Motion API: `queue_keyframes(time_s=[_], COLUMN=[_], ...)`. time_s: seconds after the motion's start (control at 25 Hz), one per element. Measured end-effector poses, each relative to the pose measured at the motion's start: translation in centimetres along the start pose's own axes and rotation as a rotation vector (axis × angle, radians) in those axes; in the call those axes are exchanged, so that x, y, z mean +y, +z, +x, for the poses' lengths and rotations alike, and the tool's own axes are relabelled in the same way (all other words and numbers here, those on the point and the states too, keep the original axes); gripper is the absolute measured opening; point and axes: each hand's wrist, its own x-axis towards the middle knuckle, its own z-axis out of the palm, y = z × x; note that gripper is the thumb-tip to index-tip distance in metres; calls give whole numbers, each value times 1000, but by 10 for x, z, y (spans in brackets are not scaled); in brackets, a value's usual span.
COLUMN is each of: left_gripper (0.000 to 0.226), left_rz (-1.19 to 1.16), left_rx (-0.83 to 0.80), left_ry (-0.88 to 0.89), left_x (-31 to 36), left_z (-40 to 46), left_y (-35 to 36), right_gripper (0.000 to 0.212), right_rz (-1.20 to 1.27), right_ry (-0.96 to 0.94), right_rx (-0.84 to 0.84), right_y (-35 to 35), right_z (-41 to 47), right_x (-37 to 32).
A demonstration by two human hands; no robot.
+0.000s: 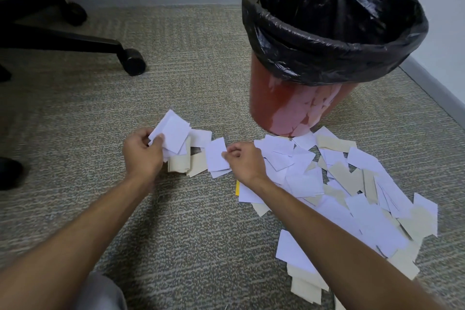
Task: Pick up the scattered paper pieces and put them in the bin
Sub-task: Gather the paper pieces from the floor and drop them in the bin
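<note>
My left hand (142,153) has its fingers clamped on a small stack of white paper rectangles (173,133); my right hand (242,160) pinches one white paper slip (216,156) off the grey carpet (176,221). Best to gather a full handful before lifting. The red plastic bin with black liner (327,33) stands just behind the scattered white and beige paper pieces (352,196).

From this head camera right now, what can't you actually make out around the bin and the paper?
- Bottom of the bin: hidden in the head view by its black liner, so its contents are unknown.
- Paper pieces at bottom right: cut off by the frame edge and the right forearm.
- Left hand grip: the papers' lower edges are covered by the fingers.
- Chair base: cut off at the left edge.
</note>
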Motion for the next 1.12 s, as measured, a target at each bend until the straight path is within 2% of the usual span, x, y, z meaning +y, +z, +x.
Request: queue_keyframes(time_s=[0.08,0.16,0.2,0.28,0.52,0.64,0.76,0.96,1.12], left_gripper=[7,9,9,8,8,7,9,17,18], left_rz=[10,39,43,36,99,90,112,140,144], left_rx=[23,46,48,42,-9,-24,-33,-58,-78], left_ry=[-63,-111,-132,-163,-133,-120,-108,-100,-91], left_x=[-18,-34,-39,-46,-57,-54,-52,-44,-43], left_z=[-5,-10,-12,-13,-7,-9,-10,-13,-15], left_y=[-8,-14,-16,-18,-20,-20,-21,-21,-24], right_gripper=[27,58,70,80,74,80,83,56,55], right_rz=[-268,-591,-682,-722,-518,-504,-390,-350,-365], right_ry=[-89,-162,-165,-147,-92,-53,31,60,20], right_rx=[29,71,83,83,62,39,-20,-48,-47], right_y=[9,17,22,30,45,43,36,38,42], right_z=[-1,-4,-5,-4,-1,0,3,3,4], right_x=[-6,-10,-12,-14,-21,-28,-36,-33,-29])
